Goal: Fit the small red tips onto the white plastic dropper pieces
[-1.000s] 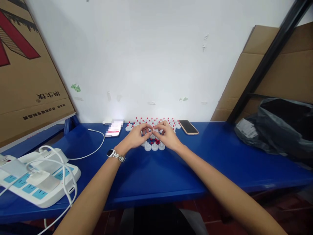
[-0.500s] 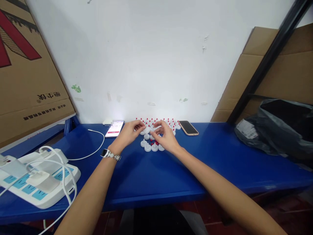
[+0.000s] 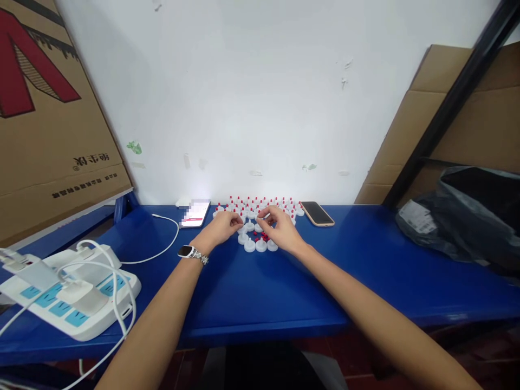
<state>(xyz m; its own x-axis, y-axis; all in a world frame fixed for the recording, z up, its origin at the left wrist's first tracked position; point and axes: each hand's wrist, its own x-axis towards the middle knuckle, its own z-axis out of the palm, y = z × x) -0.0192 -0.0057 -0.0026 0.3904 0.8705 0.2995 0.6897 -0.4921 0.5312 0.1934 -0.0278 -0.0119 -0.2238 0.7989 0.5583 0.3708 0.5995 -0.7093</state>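
Observation:
Both my hands meet over a cluster of small white round caps on the blue table (image 3: 264,292). My left hand (image 3: 221,230), with a wristwatch on its wrist, pinches something small at its fingertips, near a white cap (image 3: 244,237). My right hand (image 3: 280,230) has its thumb and forefinger pinched together just above loose tiny red tips (image 3: 261,235). Behind the hands stand rows of white caps with red tips fitted (image 3: 260,205). Three bare white caps (image 3: 260,246) lie in front. What each pinch holds is too small to make out.
A lit phone (image 3: 195,214) on a white cable lies left of the caps, a dark phone (image 3: 318,213) right of them. A white power strip (image 3: 73,292) with plugs sits at the near left. Cardboard boxes (image 3: 52,124) lean left; a grey bag (image 3: 467,216) lies right.
My left hand drew back from the far caps toward the near pile, closing in on the right hand. The view shifted slightly right.

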